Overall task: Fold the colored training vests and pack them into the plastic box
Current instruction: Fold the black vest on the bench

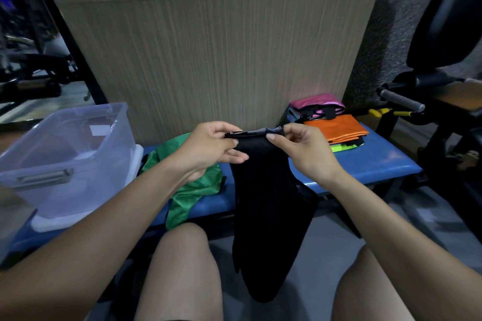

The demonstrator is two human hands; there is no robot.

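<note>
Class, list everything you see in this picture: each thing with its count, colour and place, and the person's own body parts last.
Black vest: one, held up by its top edge, hanging over the bench front.
Green vest: one, crumpled on the bench.
Orange vest: one, folded, bench right.
Pink vest: one, behind the orange.
Plastic box: one, clear, bench left.
Bench: one, blue.
Left hand: pinches the vest.
Right hand: pinches the vest.

No legible text, label, brand, number or sign appears on any surface in this view.
</note>
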